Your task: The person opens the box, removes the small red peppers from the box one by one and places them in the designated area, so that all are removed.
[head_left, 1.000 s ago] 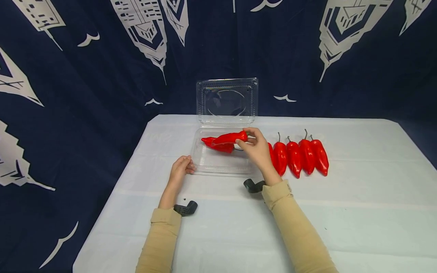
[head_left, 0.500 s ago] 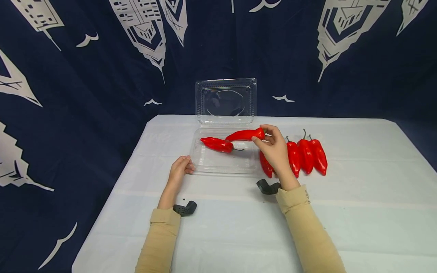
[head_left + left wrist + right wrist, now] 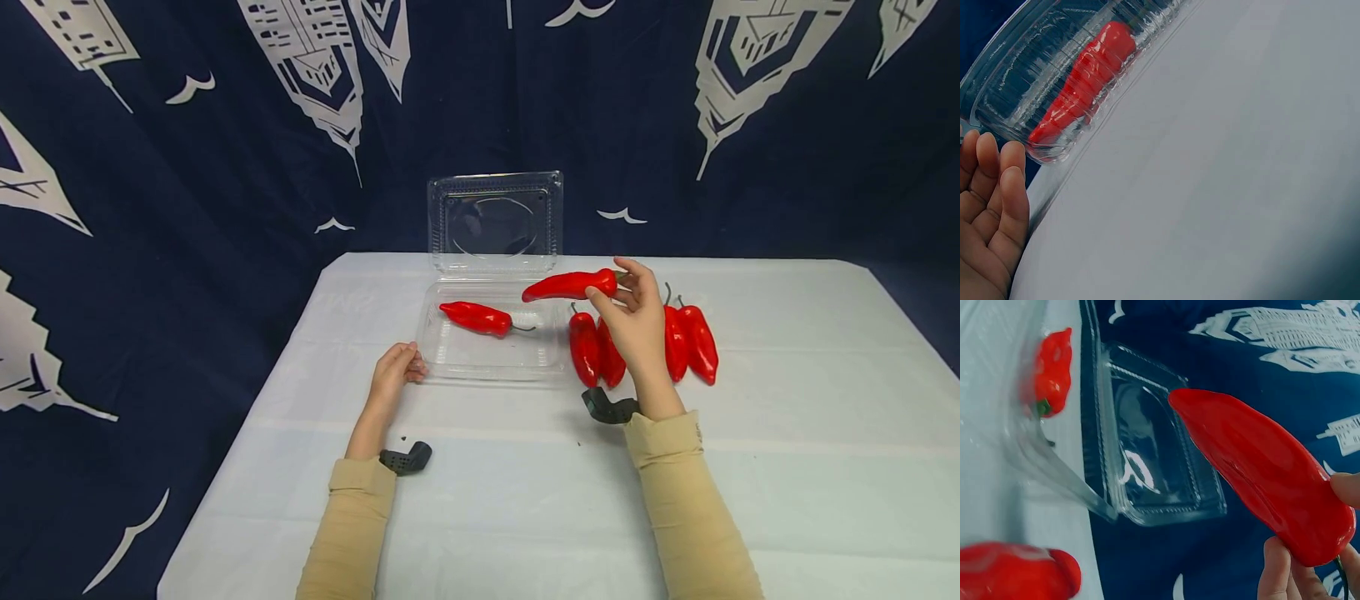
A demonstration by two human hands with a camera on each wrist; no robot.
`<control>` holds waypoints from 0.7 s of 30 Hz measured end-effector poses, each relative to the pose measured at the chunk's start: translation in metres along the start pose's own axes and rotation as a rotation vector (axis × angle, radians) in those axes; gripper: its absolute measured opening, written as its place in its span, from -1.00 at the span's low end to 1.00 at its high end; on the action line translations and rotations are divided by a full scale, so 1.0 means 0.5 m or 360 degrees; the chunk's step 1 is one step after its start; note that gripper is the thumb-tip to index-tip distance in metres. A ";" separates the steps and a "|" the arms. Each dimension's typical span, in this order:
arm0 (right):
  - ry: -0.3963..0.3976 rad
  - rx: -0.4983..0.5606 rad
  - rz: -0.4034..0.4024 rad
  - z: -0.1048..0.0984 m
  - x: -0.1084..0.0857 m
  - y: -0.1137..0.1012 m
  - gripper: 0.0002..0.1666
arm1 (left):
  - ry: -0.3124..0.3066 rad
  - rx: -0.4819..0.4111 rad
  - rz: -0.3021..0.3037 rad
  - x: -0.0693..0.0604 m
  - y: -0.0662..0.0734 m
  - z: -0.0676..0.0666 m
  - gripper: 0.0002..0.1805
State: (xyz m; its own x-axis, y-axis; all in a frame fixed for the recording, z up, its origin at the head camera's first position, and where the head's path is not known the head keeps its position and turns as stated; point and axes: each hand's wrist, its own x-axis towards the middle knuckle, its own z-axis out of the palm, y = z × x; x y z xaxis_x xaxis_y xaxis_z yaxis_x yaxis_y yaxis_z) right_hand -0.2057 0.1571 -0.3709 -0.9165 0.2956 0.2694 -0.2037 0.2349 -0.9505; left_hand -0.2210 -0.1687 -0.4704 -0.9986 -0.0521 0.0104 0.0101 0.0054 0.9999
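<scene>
Above the right rim of a clear plastic clamshell box [image 3: 491, 372], my right hand [image 3: 637, 321] pinches a red pepper [image 3: 562, 286] by its stem end between thumb and fingers. The pepper's tip points left, and in the right wrist view this red pepper [image 3: 1266, 472] looks large and glossy. Inside the box lies one other red pepper [image 3: 476, 317], stem to the right. My left hand [image 3: 393, 371] is at the box's front left corner; in the left wrist view, the fingers [image 3: 1013, 194] are loosely bent by the wall, and firm contact cannot be told.
The box's lid [image 3: 495, 221] stands raised at the back. Right of the box, several red peppers [image 3: 701, 346] lie in a row on the white table [image 3: 525, 500], partly behind my right hand. A dark blue patterned cloth [image 3: 225, 167] hangs behind the table.
My right hand has moved right and slightly away from me, carrying the held pepper from over the box's middle to above its right rim. The left hand has stayed in place.
</scene>
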 end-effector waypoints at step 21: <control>0.0324 0.0290 0.0079 -0.089 0.024 0.017 -0.22 | -0.0050 0.0044 -0.0028 -0.028 0.055 0.008 -0.77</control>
State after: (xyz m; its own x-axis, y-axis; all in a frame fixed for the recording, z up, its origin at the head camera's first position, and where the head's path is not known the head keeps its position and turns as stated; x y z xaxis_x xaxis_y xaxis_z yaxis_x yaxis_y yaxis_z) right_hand -0.2031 0.2037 -0.3688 -0.8425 0.4871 0.2300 -0.2358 0.0504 -0.9705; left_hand -0.2068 -0.1637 -0.4431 -0.9997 -0.0213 -0.0078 -0.0085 0.0323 0.9994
